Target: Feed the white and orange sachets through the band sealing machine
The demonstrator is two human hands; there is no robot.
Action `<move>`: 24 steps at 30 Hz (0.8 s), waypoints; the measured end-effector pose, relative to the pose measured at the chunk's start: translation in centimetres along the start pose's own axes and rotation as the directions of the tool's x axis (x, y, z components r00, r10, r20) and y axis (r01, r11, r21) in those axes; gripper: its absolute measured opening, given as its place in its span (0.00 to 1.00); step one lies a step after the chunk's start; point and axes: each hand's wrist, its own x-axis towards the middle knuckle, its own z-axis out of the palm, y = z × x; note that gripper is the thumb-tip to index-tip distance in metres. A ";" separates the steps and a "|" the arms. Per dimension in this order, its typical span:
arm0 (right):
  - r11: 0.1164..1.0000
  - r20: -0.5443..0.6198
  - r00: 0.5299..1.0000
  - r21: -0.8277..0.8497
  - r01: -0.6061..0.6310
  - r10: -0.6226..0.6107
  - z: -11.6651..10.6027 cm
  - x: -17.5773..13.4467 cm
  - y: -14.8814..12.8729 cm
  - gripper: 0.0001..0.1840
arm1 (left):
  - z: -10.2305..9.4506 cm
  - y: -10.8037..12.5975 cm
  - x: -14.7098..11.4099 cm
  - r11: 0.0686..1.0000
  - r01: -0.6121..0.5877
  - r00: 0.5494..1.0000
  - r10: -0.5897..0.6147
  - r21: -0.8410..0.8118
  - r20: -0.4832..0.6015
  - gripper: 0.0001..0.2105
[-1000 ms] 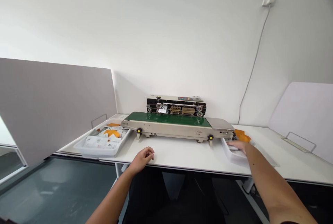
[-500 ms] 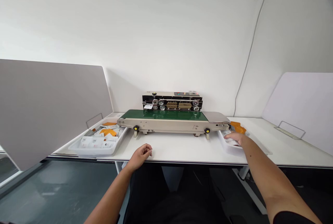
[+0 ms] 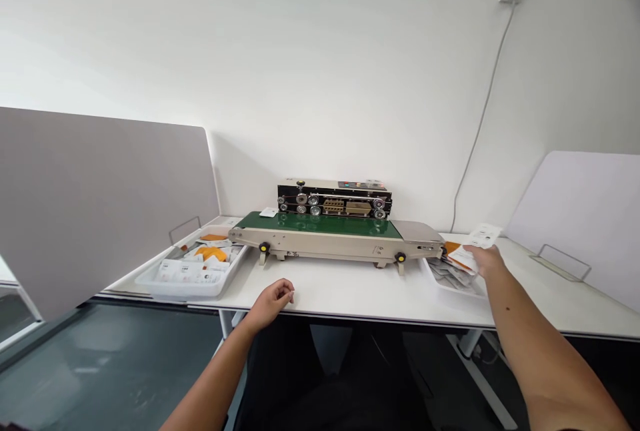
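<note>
Right hand (image 3: 487, 261): your fingers are pinched on a white packet (image 3: 486, 235), which juts up past them.
Left hand (image 3: 273, 299): you have it loosely curled by the table edge, a gap inside, nothing seen in it.
Right tray (image 3: 453, 296): translucent plastic, just below your right hand, holding flat grey packets (image 3: 450, 276).
Left tray (image 3: 190, 292): printed white packets (image 3: 183, 272) and orange pieces (image 3: 213, 254).
Belt (image 3: 325, 223): glossy green, a small white pouch (image 3: 269, 212) at its far left corner.
</note>
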 end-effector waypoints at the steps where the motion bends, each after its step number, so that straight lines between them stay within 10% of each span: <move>1: 0.999 -0.030 0.999 0.017 -0.034 0.034 -0.1 0.1 -0.6 0.29 | 0.0 -0.1 0.0 1.000 0.000 1.000 0.000 -0.002 -0.001 0.10; 6: 0.980 0.157 0.987 0.200 0.013 -0.045 1.9 -3.5 -6.0 0.40 | 0.0 -0.4 0.1 1.000 0.012 1.000 -0.012 -0.012 -0.008 0.10; 10: 0.946 0.504 0.831 -0.078 0.315 -0.236 5.5 -12.1 -11.2 0.44 | 0.0 -0.5 0.0 1.000 0.009 1.000 -0.009 -0.018 -0.007 0.10; 12: 0.763 0.692 0.639 -0.198 0.616 -0.337 7.6 -17.6 -12.5 0.40 | 0.0 -0.4 0.1 0.999 0.008 1.000 -0.009 -0.034 -0.011 0.10; 15: 0.408 0.918 0.188 -0.032 0.912 -0.348 11.3 -25.8 -11.8 0.30 | -0.1 -0.5 0.2 0.998 -0.010 0.999 0.008 -0.065 -0.036 0.11; 17: 0.241 0.946 0.037 0.044 0.970 -0.321 14.0 -30.5 -10.0 0.29 | -0.2 -0.7 0.3 0.997 -0.047 0.996 0.041 -0.062 -0.083 0.13; 24: 0.147 0.921 0.053 0.005 0.989 -0.387 20.5 -38.3 -3.4 0.21 | -0.6 -1.8 0.7 0.997 -0.059 0.964 0.043 -0.053 -0.263 0.23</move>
